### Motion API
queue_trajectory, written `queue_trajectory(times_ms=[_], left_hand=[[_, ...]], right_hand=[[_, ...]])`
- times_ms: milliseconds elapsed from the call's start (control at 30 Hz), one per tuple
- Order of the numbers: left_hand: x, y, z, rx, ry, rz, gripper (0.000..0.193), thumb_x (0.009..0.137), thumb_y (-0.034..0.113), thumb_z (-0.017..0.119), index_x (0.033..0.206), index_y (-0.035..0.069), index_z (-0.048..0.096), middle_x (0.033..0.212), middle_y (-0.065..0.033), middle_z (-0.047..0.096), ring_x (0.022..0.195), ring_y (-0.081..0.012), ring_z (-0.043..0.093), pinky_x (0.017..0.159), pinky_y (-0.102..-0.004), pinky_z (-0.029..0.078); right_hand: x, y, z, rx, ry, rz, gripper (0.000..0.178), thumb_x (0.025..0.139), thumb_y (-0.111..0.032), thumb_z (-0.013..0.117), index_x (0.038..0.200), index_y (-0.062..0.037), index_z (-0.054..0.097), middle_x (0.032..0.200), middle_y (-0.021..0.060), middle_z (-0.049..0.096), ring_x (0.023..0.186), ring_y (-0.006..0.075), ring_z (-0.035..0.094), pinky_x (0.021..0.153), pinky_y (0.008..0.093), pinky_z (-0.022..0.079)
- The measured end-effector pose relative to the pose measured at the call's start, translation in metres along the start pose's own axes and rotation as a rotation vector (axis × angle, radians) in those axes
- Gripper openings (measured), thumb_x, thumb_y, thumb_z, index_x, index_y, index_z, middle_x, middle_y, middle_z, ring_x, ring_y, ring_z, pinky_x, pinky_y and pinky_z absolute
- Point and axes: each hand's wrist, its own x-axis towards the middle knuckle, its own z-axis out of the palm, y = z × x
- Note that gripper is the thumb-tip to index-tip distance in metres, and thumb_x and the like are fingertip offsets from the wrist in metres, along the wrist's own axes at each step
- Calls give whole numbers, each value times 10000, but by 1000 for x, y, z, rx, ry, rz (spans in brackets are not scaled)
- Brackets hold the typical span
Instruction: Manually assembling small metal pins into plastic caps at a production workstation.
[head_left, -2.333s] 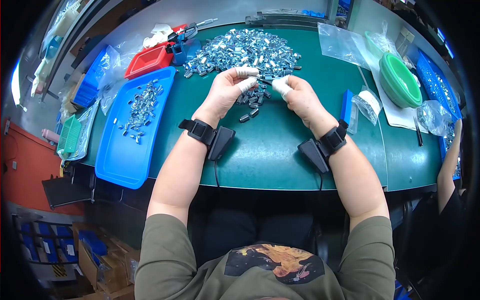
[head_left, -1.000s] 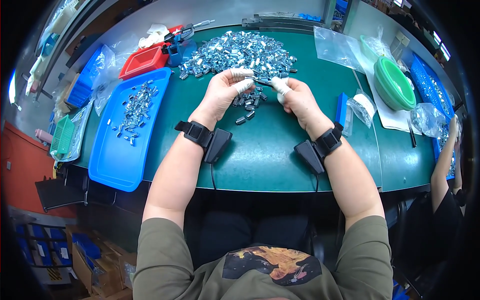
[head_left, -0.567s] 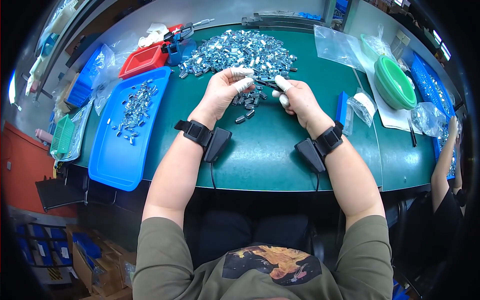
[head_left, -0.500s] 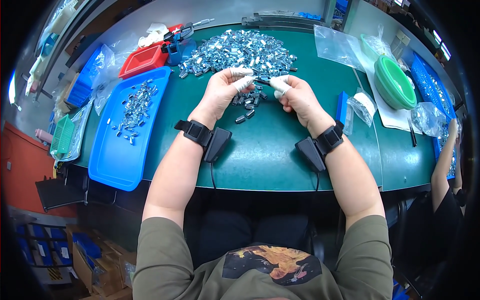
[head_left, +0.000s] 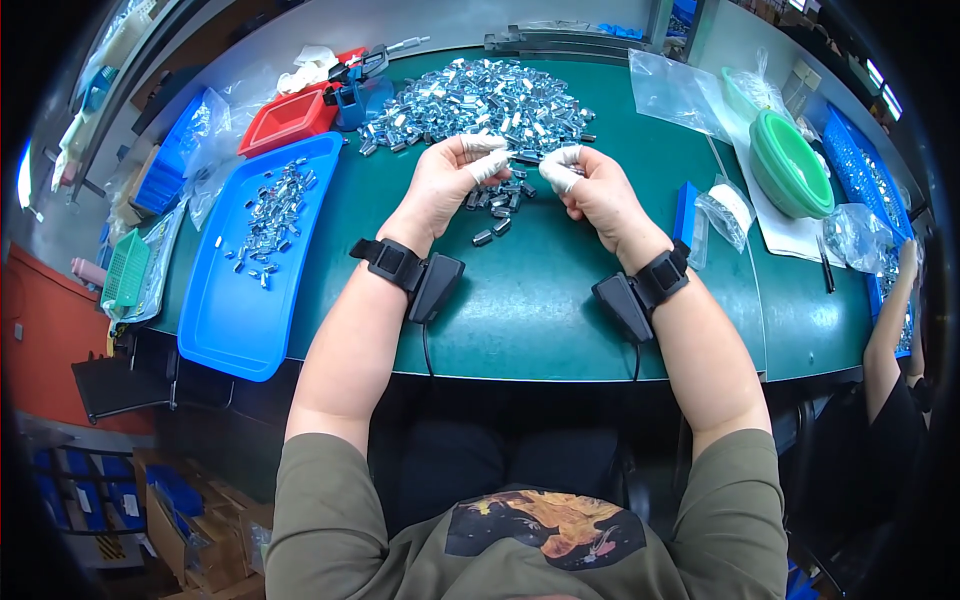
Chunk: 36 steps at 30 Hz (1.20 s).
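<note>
My left hand (head_left: 456, 172), its thumb and forefinger in white finger cots, is closed in a pinch on a small shiny metal part (head_left: 512, 154). A short gap to the right, my right hand (head_left: 592, 186) is pinched too, also with white finger cots; what its fingertips hold is hidden. Just beyond both hands lies a big heap of small silvery metal parts (head_left: 490, 98). Several more loose metal parts (head_left: 500, 204) are scattered on the green table (head_left: 500, 310) below and between my hands. Black straps with small black boxes sit on both wrists.
At left is a blue tray (head_left: 235, 315) partly filled with metal parts, with red bins (head_left: 287, 122) and a micrometer (head_left: 402, 45) behind it. On the right stand green bowls (head_left: 790, 165), plastic bags (head_left: 727, 212) and a black pen (head_left: 826, 265). Another person's arm (head_left: 890, 320) reaches into a blue bin (head_left: 860, 165).
My fingertips have drawn slightly apart. The dark, thin thing that showed between them is no longer plainly visible. The right fingers have curled in more; both forearms stay nearly still.
</note>
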Motion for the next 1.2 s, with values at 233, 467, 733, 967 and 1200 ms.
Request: queue_trajectory(times_ms=[233, 467, 733, 967, 1200], left_hand=[[0, 0, 0, -3, -4, -6, 217, 773, 45, 613, 981, 1, 568, 887, -74, 608, 776, -141, 600, 701, -240, 487], [-1, -3, -2, -25, -23, 15, 230, 778, 69, 617, 994, 11, 564, 890, -67, 606, 781, -133, 599, 692, -233, 484], [0, -3, -1, 9, -21, -33, 242, 783, 118, 626, 999, 26, 568, 875, -48, 605, 772, -120, 600, 678, -219, 484], [0, -3, -1, -4, -29, -6, 196, 792, 153, 621, 937, 29, 574, 822, -40, 606, 715, -105, 599, 615, -194, 473], [-1, -2, -3, 28, -44, -42, 159, 797, 151, 614, 899, 38, 570, 765, -38, 594, 677, -98, 579, 588, -193, 453]], right_hand=[[0, -1, -1, -7, 27, 30, 218, 803, -253, 611, 818, -42, 557, 559, -56, 427, 433, 19, 335, 377, 174, 241], [-3, -4, 5, 4, 65, -90, 230, 808, -267, 604, 829, -41, 564, 559, -60, 427, 426, 19, 325, 378, 173, 230], [-1, -1, 4, -1, 67, -193, 224, 809, -260, 605, 855, -42, 576, 601, -59, 457, 471, 17, 350, 418, 173, 252], [5, 9, 6, -63, 107, -345, 159, 819, -189, 589, 807, -32, 604, 712, -19, 541, 632, 32, 455, 575, 184, 369], [4, 11, 1, -327, 64, -376, 165, 828, -197, 578, 841, -36, 608, 702, -17, 543, 657, 33, 457, 593, 190, 373]])
